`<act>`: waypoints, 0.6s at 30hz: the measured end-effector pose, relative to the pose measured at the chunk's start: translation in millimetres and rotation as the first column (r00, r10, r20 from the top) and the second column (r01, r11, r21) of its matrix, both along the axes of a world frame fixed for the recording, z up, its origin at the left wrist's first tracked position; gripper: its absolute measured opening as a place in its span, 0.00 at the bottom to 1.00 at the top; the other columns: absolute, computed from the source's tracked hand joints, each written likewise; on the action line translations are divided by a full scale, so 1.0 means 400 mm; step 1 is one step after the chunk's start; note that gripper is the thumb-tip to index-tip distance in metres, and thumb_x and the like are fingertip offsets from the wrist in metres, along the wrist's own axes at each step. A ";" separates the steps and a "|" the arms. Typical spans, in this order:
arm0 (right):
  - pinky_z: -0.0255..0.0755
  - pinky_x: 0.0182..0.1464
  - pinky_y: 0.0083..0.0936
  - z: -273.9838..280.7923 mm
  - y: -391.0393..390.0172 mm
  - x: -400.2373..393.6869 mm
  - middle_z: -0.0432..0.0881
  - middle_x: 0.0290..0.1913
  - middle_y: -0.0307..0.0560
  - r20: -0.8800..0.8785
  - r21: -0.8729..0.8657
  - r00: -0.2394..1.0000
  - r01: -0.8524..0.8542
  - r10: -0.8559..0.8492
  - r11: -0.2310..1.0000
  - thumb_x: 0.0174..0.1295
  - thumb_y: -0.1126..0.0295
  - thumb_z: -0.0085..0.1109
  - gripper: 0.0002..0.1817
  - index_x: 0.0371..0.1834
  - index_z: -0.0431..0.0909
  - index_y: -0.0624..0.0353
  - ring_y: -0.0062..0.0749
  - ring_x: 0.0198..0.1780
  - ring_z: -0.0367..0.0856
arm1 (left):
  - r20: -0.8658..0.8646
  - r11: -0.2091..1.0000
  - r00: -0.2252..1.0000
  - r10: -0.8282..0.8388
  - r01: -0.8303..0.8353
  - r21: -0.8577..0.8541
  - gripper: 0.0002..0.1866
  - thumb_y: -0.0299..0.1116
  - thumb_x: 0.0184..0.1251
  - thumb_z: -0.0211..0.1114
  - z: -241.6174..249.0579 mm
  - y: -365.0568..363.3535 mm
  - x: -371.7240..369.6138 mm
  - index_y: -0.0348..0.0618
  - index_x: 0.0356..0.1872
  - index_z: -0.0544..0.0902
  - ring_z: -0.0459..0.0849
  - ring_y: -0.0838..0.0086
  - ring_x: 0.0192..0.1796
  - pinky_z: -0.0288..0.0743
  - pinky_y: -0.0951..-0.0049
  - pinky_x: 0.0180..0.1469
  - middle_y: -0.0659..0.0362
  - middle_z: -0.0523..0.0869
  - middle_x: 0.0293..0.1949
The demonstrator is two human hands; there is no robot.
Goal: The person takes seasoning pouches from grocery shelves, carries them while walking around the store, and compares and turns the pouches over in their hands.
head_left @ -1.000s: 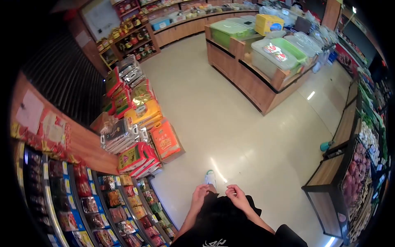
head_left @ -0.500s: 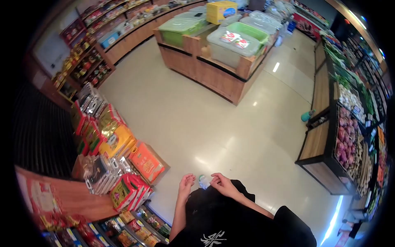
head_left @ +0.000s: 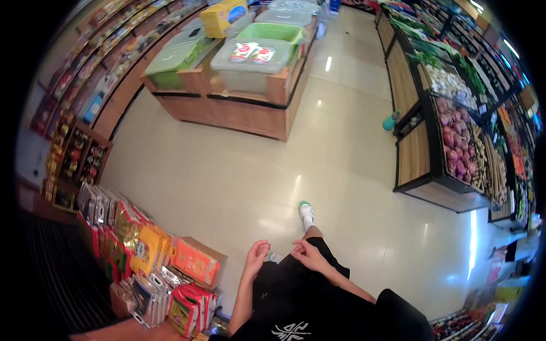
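Observation:
My left hand (head_left: pixel 257 255) hangs in front of my body with its fingers loosely bent, and I see nothing in it. To its right, my right hand (head_left: pixel 309 255) is held at about the same height over my black shorts (head_left: pixel 325 248), its fingers half curled and empty. Neither hand touches the other. Below and beyond them, one white shoe with a green toe (head_left: pixel 306 211) is stretched forward on the floor; part of the other shoe (head_left: pixel 274 258) shows between my hands.
Stacked bags (head_left: pixel 149 250) and an orange box (head_left: pixel 194 260) stand at the left. Ahead is a wooden display island (head_left: pixel 244 115) with lidded plastic bins (head_left: pixel 250 68). Purple onions (head_left: pixel 456 142) fill a produce stand on the right, near a teal bottle-like object (head_left: pixel 390 121). Pale tiled floor (head_left: pixel 227 170) lies between.
My view has turned right and moved forward. The island and bag stacks shift left in view, and one shoe now reaches ahead. Both hands keep nearly the same pose.

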State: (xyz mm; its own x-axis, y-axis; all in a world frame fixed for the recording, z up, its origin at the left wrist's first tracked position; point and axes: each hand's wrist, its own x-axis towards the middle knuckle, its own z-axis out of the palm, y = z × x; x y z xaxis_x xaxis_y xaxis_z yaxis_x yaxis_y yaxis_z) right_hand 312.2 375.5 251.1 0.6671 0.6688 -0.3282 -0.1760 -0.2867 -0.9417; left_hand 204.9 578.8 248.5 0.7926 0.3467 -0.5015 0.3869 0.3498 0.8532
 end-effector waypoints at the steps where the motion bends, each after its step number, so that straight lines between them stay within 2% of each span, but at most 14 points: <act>1: 0.74 0.41 0.19 -0.007 0.011 0.039 0.79 0.35 0.40 0.009 0.000 1.000 0.016 -0.016 1.000 0.63 0.67 0.61 0.19 0.54 0.70 0.61 0.21 0.35 0.78 | -0.001 1.000 1.000 -0.026 0.026 0.009 0.16 0.37 0.71 0.58 0.003 0.003 0.035 0.42 0.55 0.74 0.78 0.74 0.54 0.70 0.76 0.54 0.56 0.82 0.50; 4: 0.74 0.41 0.20 0.005 0.044 0.165 0.79 0.36 0.40 -0.003 -0.016 1.000 0.006 -0.006 1.000 0.63 0.66 0.61 0.20 0.55 0.70 0.61 0.22 0.36 0.79 | 0.021 0.993 0.998 -0.065 0.063 0.101 0.18 0.44 0.74 0.53 0.024 -0.002 0.143 0.44 0.56 0.73 0.78 0.69 0.56 0.71 0.68 0.56 0.55 0.80 0.52; 8: 0.73 0.44 0.22 0.036 0.046 0.335 0.80 0.37 0.41 -0.043 0.069 0.998 -0.043 0.046 0.997 0.63 0.65 0.60 0.21 0.57 0.70 0.58 0.24 0.39 0.79 | -0.029 0.994 0.997 -0.069 0.072 0.088 0.19 0.44 0.74 0.53 0.020 -0.014 0.300 0.44 0.56 0.73 0.78 0.69 0.56 0.71 0.67 0.56 0.56 0.80 0.52; 11: 0.73 0.44 0.22 0.044 0.006 0.466 0.80 0.37 0.41 -0.029 0.079 0.998 0.050 -0.047 0.996 0.63 0.64 0.60 0.20 0.56 0.70 0.58 0.24 0.39 0.78 | -0.038 0.988 0.990 -0.134 0.137 0.067 0.19 0.45 0.74 0.53 0.015 -0.036 0.442 0.43 0.56 0.73 0.78 0.69 0.56 0.72 0.66 0.56 0.55 0.80 0.52; 15: 0.72 0.43 0.22 0.041 -0.061 0.624 0.80 0.38 0.42 -0.024 0.008 0.956 0.293 -0.293 0.956 0.63 0.66 0.60 0.18 0.54 0.72 0.59 0.24 0.39 0.77 | -0.045 0.970 0.971 -0.235 0.237 0.058 0.20 0.46 0.74 0.52 0.009 -0.069 0.664 0.42 0.56 0.73 0.77 0.66 0.57 0.71 0.65 0.58 0.53 0.79 0.53; 18: 0.72 0.42 0.22 0.027 -0.106 0.698 0.79 0.38 0.43 -0.047 0.035 0.911 0.411 -0.409 0.911 0.63 0.66 0.60 0.18 0.54 0.72 0.59 0.24 0.38 0.76 | 0.007 0.960 0.961 -0.277 0.276 0.053 0.17 0.40 0.72 0.57 0.037 -0.111 0.822 0.43 0.55 0.75 0.79 0.72 0.53 0.71 0.72 0.54 0.56 0.81 0.50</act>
